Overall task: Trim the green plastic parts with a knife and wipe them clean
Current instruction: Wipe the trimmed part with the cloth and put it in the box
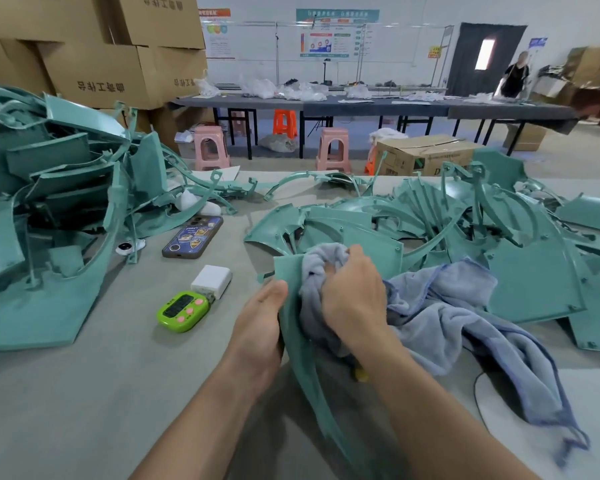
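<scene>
Currently wiping: left hand (262,327) clamps green part (286,268), right hand (352,292) fists bunched cloth (444,306); next, probably flip and check edges.

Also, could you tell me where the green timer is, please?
In the head view, the green timer lies on the table left of the left hand, beside the white charger.

- The bunched cloth (447,317) is swallowing the fingertips of the right hand (352,296), so I am not seeing them
- The green part (286,271) is covering the fingers of the left hand (260,327), and its lower end is running off the bottom edge
- A yellow thing (361,375) is peeking from under the right wrist; I am failing to identify it
</scene>
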`<move>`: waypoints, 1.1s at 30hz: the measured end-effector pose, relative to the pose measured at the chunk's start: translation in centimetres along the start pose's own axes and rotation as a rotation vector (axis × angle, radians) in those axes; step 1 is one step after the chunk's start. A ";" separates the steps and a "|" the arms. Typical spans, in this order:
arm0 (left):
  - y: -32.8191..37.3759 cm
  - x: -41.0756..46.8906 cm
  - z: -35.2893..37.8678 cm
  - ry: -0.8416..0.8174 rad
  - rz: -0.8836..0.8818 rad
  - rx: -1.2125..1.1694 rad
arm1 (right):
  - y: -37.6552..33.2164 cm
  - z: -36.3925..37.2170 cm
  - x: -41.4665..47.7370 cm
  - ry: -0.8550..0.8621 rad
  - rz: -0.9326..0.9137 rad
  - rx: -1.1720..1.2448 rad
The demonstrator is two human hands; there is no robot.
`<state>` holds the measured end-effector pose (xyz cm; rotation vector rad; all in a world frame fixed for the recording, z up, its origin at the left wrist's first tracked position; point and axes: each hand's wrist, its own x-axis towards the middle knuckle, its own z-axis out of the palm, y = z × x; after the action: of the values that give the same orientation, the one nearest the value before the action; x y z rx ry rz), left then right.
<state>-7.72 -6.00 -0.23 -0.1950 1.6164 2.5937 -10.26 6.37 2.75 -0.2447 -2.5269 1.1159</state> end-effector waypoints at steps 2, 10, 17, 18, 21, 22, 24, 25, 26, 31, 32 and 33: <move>0.1 0.0 -0.1 0.030 0.016 -0.035 | -1.1 0.6 -0.9 0.011 -0.034 0.037; 0.5 0.2 -0.2 0.118 -0.031 -0.051 | -1.6 1.0 -1.8 -0.008 -0.310 -0.077; 1.3 0.0 -1.4 0.194 -0.043 -0.097 | -1.4 1.6 -4.2 -0.133 -0.560 -0.043; 1.1 -0.1 -1.6 0.166 -0.092 -0.082 | -0.9 1.3 -4.9 -0.175 -0.623 -0.051; 1.1 -0.6 -1.7 0.111 -0.151 0.022 | -0.1 -0.6 -5.7 -0.323 -0.730 -0.089; 1.1 -0.6 -1.6 0.111 -0.131 0.051 | -0.1 -1.3 -6.0 -0.370 -0.764 -0.142; 1.1 -0.6 -1.3 0.115 -0.117 0.067 | -0.5 -2.4 -7.1 -0.412 -0.801 -0.282; 1.1 -0.5 -1.2 0.129 -0.114 0.062 | -0.8 -2.8 -7.7 -0.422 -0.808 -0.335; 0.9 -0.3 -1.1 0.144 -0.102 0.051 | -1.1 -3.2 -8.2 -0.447 -0.821 -0.389; 0.7 0.3 -1.5 0.215 -0.027 0.016 | -2.1 -4.2 -10.5 -0.681 -0.915 -0.470; 0.7 0.4 -1.5 0.227 -0.012 0.011 | -2.2 -4.3 -10.8 -0.702 -0.917 -0.435; 0.8 0.5 -1.6 0.239 0.002 -0.011 | -2.2 -4.4 -10.9 -0.709 -0.907 -0.399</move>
<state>-8.26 -7.79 -0.33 -0.5226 1.6720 2.6671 1.46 4.62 4.26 1.2779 -2.8409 0.3374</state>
